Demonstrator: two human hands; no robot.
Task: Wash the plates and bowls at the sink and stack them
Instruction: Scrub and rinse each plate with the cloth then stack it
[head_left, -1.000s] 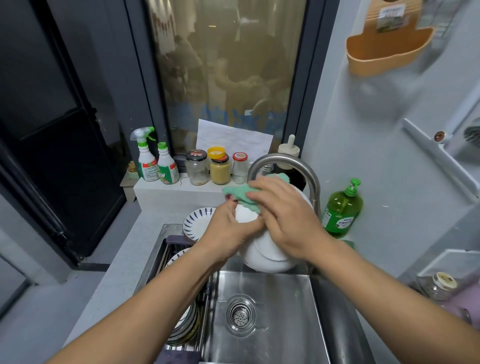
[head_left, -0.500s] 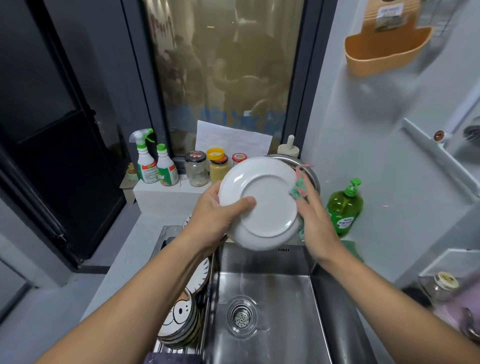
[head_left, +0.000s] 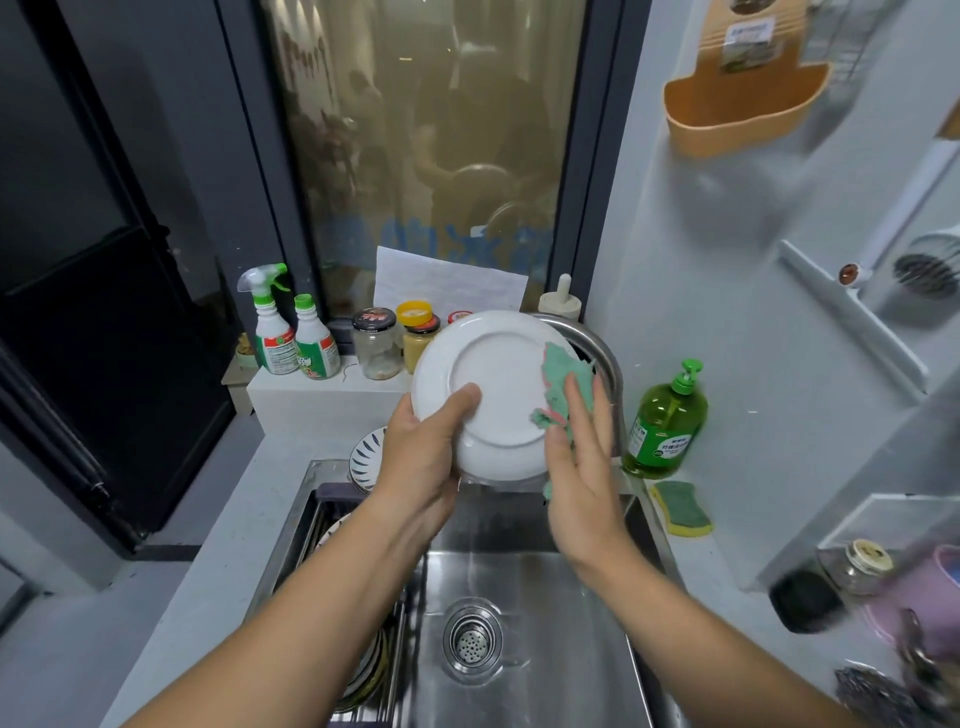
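Note:
Above the steel sink (head_left: 545, 649) I hold a white plate (head_left: 493, 384) upright with its underside facing me. My left hand (head_left: 421, 457) grips its left rim, thumb across the base. My right hand (head_left: 582, 467) presses a green and pink cloth (head_left: 563, 384) flat against the plate's right edge. A striped plate (head_left: 366, 457) lies on the counter behind the sink's left corner. Several more dishes (head_left: 363, 670) stand in a rack at the sink's left side, mostly hidden by my left arm.
The curved faucet (head_left: 597, 348) rises just behind the plate. A green soap bottle (head_left: 667, 423) and a yellow-green sponge (head_left: 680, 506) sit on the right counter. Spray bottles (head_left: 291, 332) and jars (head_left: 376, 343) line the ledge. A steel scourer (head_left: 867, 691) is at lower right.
The plate was first low over the sink with the cloth rubbing its top; it is now lifted upright, underside toward me, and my right hand has slid the cloth onto its right edge.

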